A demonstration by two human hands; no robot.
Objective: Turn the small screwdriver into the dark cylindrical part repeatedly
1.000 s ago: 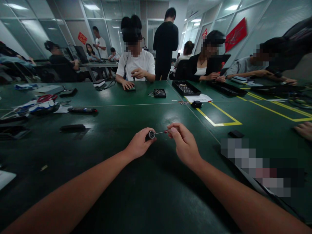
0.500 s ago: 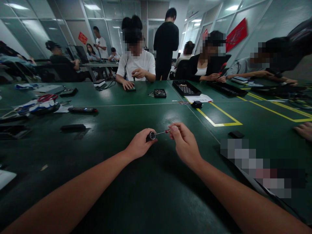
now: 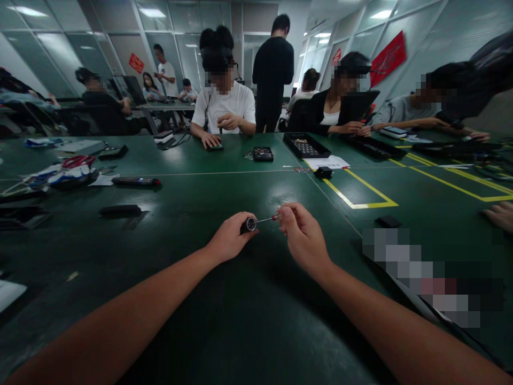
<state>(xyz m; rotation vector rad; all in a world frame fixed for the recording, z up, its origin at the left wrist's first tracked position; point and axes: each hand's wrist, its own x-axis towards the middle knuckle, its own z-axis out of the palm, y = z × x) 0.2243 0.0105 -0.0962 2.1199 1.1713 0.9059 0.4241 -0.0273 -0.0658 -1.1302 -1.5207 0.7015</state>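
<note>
My left hand (image 3: 230,236) is wrapped round a dark cylinder (image 3: 250,224) whose round, metal-rimmed end faces me. Most of its body is hidden in the palm. Between thumb and fingers, my right hand (image 3: 302,232) pinches a small screwdriver (image 3: 265,219) with a red handle and a thin metal shaft. The shaft points left and its tip meets the cylinder's end or lies just beside it; I cannot tell which. Both hands are held over the green tabletop (image 3: 248,310).
A black marker-like tool (image 3: 136,182) and a dark case (image 3: 120,210) lie to the left. Across the table are a small box of parts (image 3: 263,154), a black tray (image 3: 306,145) and a black block (image 3: 323,172). Another person's hand (image 3: 499,215) rests at the right edge.
My right fingers have shifted slightly on the screwdriver's handle, covering more of it. My left hand and the cylinder stay in place.
</note>
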